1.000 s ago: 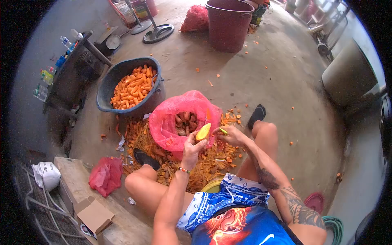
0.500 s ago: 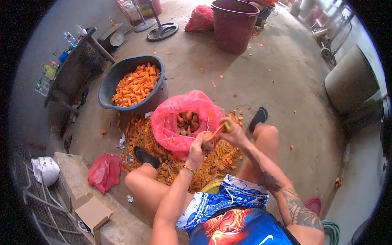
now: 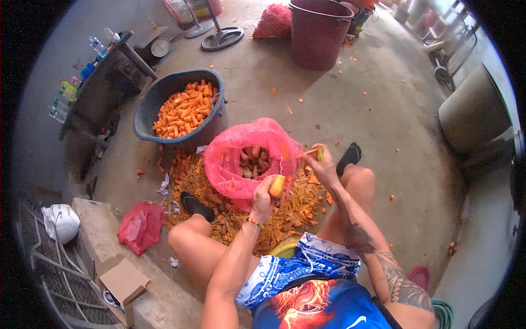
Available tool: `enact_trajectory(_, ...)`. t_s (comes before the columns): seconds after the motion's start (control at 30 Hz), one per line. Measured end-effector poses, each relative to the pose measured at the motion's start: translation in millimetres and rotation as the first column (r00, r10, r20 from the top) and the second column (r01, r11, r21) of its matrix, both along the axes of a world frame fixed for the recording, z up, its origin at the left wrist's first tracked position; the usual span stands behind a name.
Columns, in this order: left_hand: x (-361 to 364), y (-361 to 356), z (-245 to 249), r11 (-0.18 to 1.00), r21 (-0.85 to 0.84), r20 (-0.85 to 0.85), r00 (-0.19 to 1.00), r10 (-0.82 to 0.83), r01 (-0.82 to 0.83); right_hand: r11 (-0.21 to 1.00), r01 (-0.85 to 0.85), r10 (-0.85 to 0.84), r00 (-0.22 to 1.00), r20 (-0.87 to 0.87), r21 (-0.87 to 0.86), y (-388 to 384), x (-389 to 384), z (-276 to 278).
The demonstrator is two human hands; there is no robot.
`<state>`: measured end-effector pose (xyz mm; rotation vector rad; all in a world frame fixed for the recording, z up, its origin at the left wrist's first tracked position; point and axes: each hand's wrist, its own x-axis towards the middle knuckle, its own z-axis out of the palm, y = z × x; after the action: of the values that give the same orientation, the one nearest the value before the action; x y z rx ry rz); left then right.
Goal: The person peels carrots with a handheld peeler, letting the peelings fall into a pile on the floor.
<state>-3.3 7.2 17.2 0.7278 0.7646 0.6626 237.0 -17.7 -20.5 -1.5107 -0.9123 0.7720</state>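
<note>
My left hand grips a carrot that shows bright peeled flesh. It hovers just in front of a pink mesh sack holding unpeeled carrots. My right hand holds a small yellow-green peeler out to the right of the carrot, and a thin strip of peel hangs from its blade. Under both hands a heap of orange peelings covers the floor between my knees.
A dark tub of peeled carrots stands behind the sack on the left. A maroon bucket and a red net bag are farther back. A low concrete ledge with a cardboard box, a pink bag and a white bag lies at my left.
My right hand has swept the peeler off the carrot and out to the right with a strip of peel. My left hand has stayed in place with the carrot.
</note>
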Motion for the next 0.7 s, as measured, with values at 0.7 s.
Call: enact_trajectory(0.7,2.2,-2.6,-16.6,0.998,0.067,-0.082,0.996,0.025,-0.019,0.97,-0.231,0.153,0.815,0.559,0.072,-33.2,-31.8,31.9)
